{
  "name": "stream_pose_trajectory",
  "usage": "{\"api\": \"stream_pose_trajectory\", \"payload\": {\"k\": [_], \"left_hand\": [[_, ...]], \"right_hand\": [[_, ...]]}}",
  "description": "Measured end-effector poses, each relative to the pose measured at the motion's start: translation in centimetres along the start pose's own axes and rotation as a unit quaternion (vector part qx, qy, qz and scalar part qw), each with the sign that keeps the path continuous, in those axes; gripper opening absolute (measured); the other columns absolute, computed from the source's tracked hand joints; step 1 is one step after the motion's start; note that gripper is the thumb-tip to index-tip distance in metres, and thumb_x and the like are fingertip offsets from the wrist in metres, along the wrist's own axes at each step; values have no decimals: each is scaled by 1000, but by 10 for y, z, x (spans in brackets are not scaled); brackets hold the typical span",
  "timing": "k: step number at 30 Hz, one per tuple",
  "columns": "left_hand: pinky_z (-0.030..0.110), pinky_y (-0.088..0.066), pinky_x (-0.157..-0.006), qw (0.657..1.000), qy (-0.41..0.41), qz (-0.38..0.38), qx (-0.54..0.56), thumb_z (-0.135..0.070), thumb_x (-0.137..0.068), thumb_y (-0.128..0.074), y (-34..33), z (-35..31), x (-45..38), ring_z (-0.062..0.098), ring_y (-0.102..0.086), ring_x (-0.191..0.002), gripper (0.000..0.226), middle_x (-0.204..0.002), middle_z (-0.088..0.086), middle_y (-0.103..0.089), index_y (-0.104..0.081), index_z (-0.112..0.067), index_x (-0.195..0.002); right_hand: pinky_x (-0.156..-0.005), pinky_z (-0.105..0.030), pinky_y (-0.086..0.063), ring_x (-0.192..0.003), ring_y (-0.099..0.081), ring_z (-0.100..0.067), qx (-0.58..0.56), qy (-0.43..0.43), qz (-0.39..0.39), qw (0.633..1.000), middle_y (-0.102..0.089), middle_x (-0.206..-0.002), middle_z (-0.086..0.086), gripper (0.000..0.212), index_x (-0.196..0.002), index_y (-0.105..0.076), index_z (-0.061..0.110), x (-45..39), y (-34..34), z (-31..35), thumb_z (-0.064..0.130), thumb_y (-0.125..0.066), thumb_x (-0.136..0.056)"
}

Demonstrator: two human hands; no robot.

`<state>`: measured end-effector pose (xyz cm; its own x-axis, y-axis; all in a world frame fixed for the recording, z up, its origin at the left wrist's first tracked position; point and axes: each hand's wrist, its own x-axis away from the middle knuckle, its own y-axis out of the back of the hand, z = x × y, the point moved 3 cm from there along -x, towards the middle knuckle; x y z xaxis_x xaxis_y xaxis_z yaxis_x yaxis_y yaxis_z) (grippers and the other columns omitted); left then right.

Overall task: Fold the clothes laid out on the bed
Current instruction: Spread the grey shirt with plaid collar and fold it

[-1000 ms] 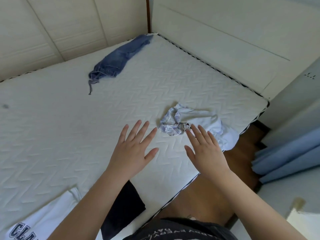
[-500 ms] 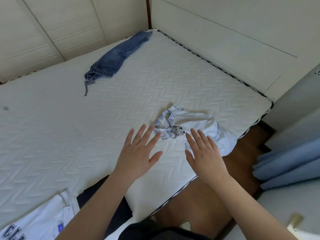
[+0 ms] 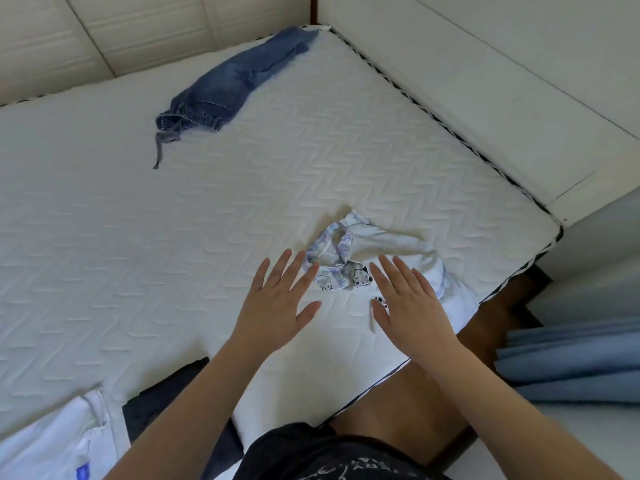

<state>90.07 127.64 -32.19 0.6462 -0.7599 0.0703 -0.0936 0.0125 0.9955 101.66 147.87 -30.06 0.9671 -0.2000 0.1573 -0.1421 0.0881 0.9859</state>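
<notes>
Both hands, left hand [image 3: 277,306] and right hand [image 3: 408,306], hover flat-fingered, holding nothing; crumpled white shirt [image 3: 374,258] and jeans [image 3: 228,84] at eleven o'clock remain unfolded.

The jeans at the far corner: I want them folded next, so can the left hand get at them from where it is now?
Probably not without leaning in. The jeans lie far up the bed, well past the left hand, which hovers open by the white shirt. Nothing lies between them, though.

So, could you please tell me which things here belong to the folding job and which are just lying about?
Job: crumpled white shirt, blue jeans, white printed garment, dark garment, bed, left hand, right hand.

Lying about: blue curtain, headboard.
</notes>
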Motion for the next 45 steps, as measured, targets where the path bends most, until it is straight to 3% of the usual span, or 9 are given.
{"api": "stream_pose_trajectory", "payload": {"k": [8, 15, 20, 25, 29, 31, 36, 40, 45], "left_hand": [[46, -4, -122, 999, 20, 33, 7, -62, -95, -11, -18, 11, -42, 20, 2, -151, 69, -164, -3, -5, -15, -30, -156], [43, 3, -122, 995, 77, 68, 2, -63, -93, -5, -43, 3, -87, 19, 8, -151, 71, -164, -4, 2, -6, -31, -157], [45, -11, -122, 985, 146, 88, 18, -59, -95, -19, -65, -14, -121, 21, -11, -150, 68, -162, 0, -20, -24, -26, -155], [46, -20, -120, 973, 192, 120, 36, -55, -95, -27, -100, -19, -150, 21, -20, -149, 66, -160, 1, -27, -30, -23, -153], [40, 4, -120, 966, 200, 160, 42, -56, -98, -24, -147, -9, -163, 18, -1, -151, 67, -164, -2, -9, -12, -25, -157], [39, 10, -119, 963, 203, 172, 45, -52, -100, -29, -171, -2, -173, 17, 6, -151, 67, -165, -2, -3, -6, -27, -157], [40, 5, -121, 958, 198, 198, 68, -36, -101, -34, -222, 11, -208, 15, 6, -151, 65, -165, -2, -2, -2, -25, -157], [40, 6, -121, 950, 179, 251, 56, -8, -93, -39, -260, 22, -224, 18, 7, -151, 75, -165, 2, -3, -3, -21, -156], [44, -6, -120, 947, 146, 284, 36, -2, -91, -49, -293, 34, -227, 18, -17, -148, 71, -157, 1, -27, -20, -23, -152]], "right_hand": [[-122, -35, -2, -152, 0, -19, -39, 8, 6, 999, -2, -164, 1, 60, -157, -10, 21, -49, -5, -22, 40, -30, -104], [-121, -34, -1, -151, 1, -16, -46, 77, 40, 995, -3, -165, 3, 59, -157, -11, 22, -115, -34, -64, 39, -29, -103], [-120, -36, -7, -151, -9, -18, -46, 154, 72, 984, -12, -164, 1, 60, -156, -16, 20, -175, -51, -97, 37, -32, -101], [-120, -35, -6, -151, -10, -18, -10, 217, 108, 970, -12, -164, 0, 60, -156, -13, 20, -242, -78, -119, 36, -29, -101], [-121, -36, -5, -151, -7, -18, 0, 244, 146, 959, -8, -164, 0, 61, -157, -8, 18, -285, -116, -124, 37, -28, -102], [-122, -37, -6, -151, -7, -19, 3, 256, 159, 953, -9, -164, -1, 59, -157, -9, 18, -301, -141, -122, 36, -26, -103], [-120, -37, -9, -150, -11, -20, 38, 298, 181, 937, -16, -163, -3, 58, -156, -14, 16, -328, -205, -114, 26, -34, -102], [-120, -37, -3, -151, -9, -22, 62, 331, 202, 920, -10, -164, -4, 63, -156, -11, 15, -339, -248, -106, 17, -38, -99], [-119, -36, 5, -150, -13, -24, 78, 339, 209, 914, -17, -162, -9, 62, -155, -18, 15, -351, -273, -102, 15, -40, -97]]}}
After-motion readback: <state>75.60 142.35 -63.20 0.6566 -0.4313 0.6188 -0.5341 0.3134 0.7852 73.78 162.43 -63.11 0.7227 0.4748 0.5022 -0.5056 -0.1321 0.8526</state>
